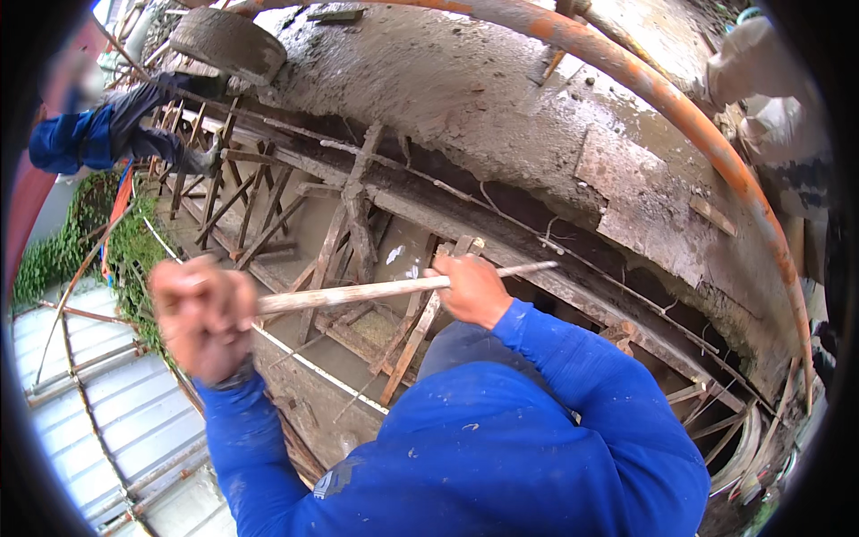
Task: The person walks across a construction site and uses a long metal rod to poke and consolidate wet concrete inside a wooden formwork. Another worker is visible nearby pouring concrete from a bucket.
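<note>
A long wooden pole, like a tool handle, runs across in front of my chest. My left hand, blurred, is closed around its thicker end. Farther along, my right hand grips the same pole, and the thinner end sticks out past the fist, over a timber beam. No tool head shows on the pole. Below both hands stand timber braces of formwork, with muddy ground and water between them.
Wet concrete lies beyond a trench crossed by thin rods. An orange-stained pipe arches over it. A co-worker's legs are at left; another person's clothing shows at right. A mud-caked round object and corrugated roofing flank the site.
</note>
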`<state>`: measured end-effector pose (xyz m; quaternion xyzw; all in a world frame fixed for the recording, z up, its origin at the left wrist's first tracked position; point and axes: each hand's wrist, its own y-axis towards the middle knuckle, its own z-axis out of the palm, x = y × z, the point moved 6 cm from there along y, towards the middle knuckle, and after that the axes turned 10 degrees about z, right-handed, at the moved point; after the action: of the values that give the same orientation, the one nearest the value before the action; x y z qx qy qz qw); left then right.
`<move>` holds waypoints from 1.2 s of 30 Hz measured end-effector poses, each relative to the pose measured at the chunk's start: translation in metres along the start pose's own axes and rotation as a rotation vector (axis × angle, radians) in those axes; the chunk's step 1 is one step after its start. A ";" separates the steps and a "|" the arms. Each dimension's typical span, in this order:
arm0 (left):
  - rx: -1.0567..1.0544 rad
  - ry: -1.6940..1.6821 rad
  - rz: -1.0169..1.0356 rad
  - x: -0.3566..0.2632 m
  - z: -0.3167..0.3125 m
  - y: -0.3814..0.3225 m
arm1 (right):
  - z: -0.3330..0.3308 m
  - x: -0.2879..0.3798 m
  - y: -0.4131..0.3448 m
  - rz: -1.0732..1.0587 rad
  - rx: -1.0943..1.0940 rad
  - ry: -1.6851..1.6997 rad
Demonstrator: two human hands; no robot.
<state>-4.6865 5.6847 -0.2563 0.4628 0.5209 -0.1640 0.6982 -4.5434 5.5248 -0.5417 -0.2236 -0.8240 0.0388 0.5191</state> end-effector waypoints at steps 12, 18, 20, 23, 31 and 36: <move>0.352 0.454 0.223 -0.044 -0.017 0.016 | 0.112 0.130 0.187 -0.425 0.011 0.280; 0.492 0.566 0.010 0.052 0.020 -0.031 | 0.162 0.025 0.210 -0.427 0.138 0.214; 0.405 0.544 0.049 0.040 0.033 -0.026 | 0.141 0.026 0.188 -0.388 0.130 0.239; 0.300 0.560 0.079 0.014 0.051 -0.017 | 0.108 0.031 0.159 -0.323 0.141 0.246; 0.082 0.359 0.010 -0.012 0.089 -0.032 | 0.045 -0.019 0.049 -0.085 0.230 0.088; 0.074 0.192 -0.025 0.004 0.135 -0.044 | 0.008 -0.079 -0.019 -0.009 0.150 0.050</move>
<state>-4.6378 5.5526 -0.2770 0.4954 0.5846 -0.1468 0.6255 -4.5287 5.4770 -0.6059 -0.1812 -0.8065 0.0925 0.5551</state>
